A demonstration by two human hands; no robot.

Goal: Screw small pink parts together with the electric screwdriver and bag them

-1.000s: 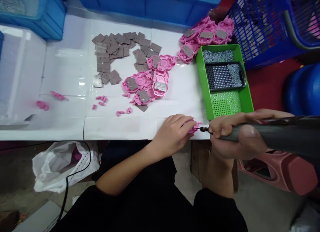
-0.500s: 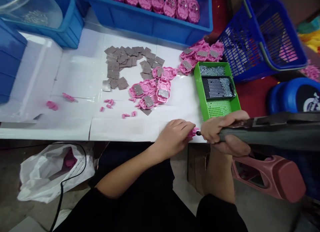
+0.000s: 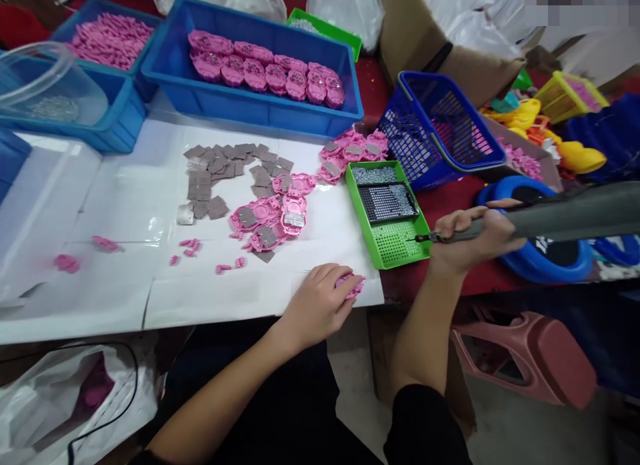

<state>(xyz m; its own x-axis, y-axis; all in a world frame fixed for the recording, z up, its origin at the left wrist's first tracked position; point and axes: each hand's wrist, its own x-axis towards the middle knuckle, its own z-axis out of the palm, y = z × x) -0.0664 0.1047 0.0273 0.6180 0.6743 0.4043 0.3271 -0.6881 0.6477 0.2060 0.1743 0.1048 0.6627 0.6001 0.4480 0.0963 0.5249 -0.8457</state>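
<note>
Near the table's front edge, my left hand (image 3: 320, 301) is closed over a pink plastic casing (image 3: 354, 287), pressing it to the white surface; the palm hides much of it. My right hand (image 3: 467, 235) is wrapped round a long grey electric screwdriver (image 3: 560, 215). Its thin bit points left, over the perforated front section of the green tray (image 3: 376, 251). In that tray lie small screws (image 3: 373, 175) at the back and a black perforated plate (image 3: 387, 203) with more screws. Left of the tray are several pink casings (image 3: 294, 215) with grey metal plates on them.
Grey square plates (image 3: 200, 185) lie piled mid-table, with small pink pieces (image 3: 190, 245) in front. A blue bin (image 3: 250, 108) of pink assemblies stands behind. At right are a blue basket (image 3: 425, 145) and blue round lids; a pink stool (image 3: 555, 358) stands below.
My right hand has lifted the screwdriver off the pink casing and moved it up and right to the green tray. My left hand stays on the casing. The view has tilted up.
</note>
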